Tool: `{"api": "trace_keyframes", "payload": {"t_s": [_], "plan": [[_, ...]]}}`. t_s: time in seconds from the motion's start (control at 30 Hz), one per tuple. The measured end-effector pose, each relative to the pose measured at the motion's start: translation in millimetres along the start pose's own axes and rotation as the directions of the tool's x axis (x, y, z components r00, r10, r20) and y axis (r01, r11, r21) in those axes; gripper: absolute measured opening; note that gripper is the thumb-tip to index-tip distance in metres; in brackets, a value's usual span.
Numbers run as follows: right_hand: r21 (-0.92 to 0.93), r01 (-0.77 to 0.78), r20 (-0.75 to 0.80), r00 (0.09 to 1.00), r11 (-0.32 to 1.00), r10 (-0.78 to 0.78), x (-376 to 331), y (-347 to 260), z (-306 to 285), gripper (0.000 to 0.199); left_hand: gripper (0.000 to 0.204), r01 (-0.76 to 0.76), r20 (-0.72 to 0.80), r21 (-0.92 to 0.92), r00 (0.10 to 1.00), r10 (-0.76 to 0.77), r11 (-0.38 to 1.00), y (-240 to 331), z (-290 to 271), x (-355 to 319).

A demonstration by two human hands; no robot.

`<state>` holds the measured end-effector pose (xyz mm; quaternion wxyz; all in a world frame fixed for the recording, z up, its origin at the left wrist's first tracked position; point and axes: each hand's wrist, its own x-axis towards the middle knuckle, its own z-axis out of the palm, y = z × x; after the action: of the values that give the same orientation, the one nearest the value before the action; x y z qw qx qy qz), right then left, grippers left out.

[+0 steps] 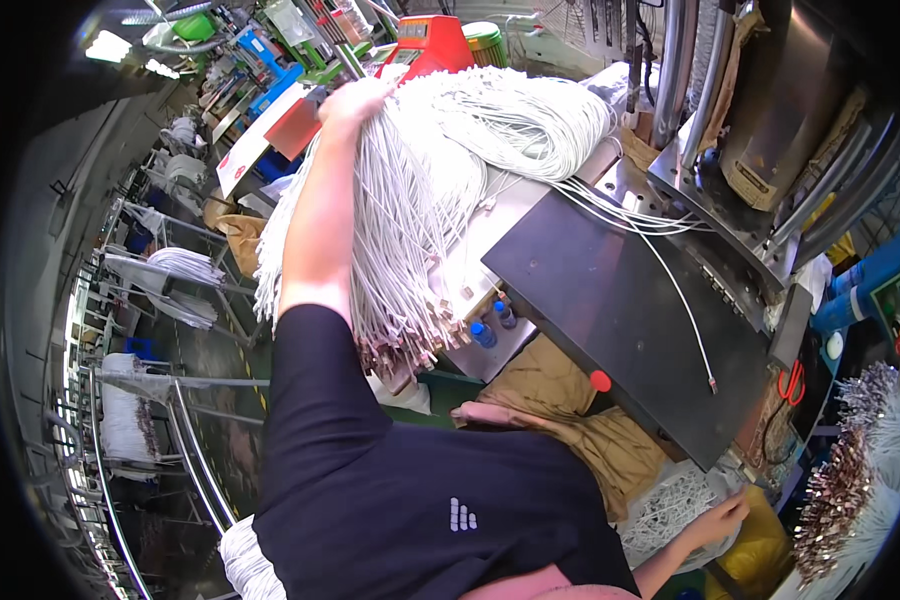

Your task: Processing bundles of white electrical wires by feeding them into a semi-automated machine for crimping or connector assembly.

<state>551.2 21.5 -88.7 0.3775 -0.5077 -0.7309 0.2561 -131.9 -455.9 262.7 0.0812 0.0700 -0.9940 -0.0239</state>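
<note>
My left arm stretches forward to a large heap of white cables (410, 190) with metal plug ends hanging over the table's near side. My left hand (355, 100) is closed around cables at the far top of the heap. My right hand (720, 515) is low at the right, fingers curled, beside a clear bag of white scraps (670, 510) and a yellow bag (760, 550); what it holds, if anything, is too small to make out. Several cables run from the heap to the press, and one cable (685, 320) lies across the black metal plate (610, 290).
A metal press (770, 120) with upright columns stands at the right. Red-handled scissors (792, 383) are near the plate's right edge. Two blue-capped bottles (483, 333) stand under the tabletop. More plug-ended cables (840, 490) hang at lower right. Behind the heap is a red device (425, 45).
</note>
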Motion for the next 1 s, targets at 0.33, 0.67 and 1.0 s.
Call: {"api": "trace_keyframes", "payload": {"t_s": [0.33, 0.67, 1.0], "plan": [[0.313, 0.006, 0.099, 0.994, 0.95, -0.039, -6, -120, -3, 0.028, 0.048, 0.1, -0.078, -0.533, 0.983, -0.167, 0.84, -90, 14, 126], [0.86, 0.081, 0.341, 0.643, 0.504, -0.685, 17, -315, 73, 0.036, 0.046, -0.183, -0.342, -0.874, 0.889, 0.303, -0.451, 19, -136, 1], [0.64, 0.621, 0.245, 0.393, 0.452, -0.886, 21, -558, 45, 0.064, 0.059, 0.303, -0.312, -0.588, 0.771, 0.555, -0.75, 158, -69, -266]]}}
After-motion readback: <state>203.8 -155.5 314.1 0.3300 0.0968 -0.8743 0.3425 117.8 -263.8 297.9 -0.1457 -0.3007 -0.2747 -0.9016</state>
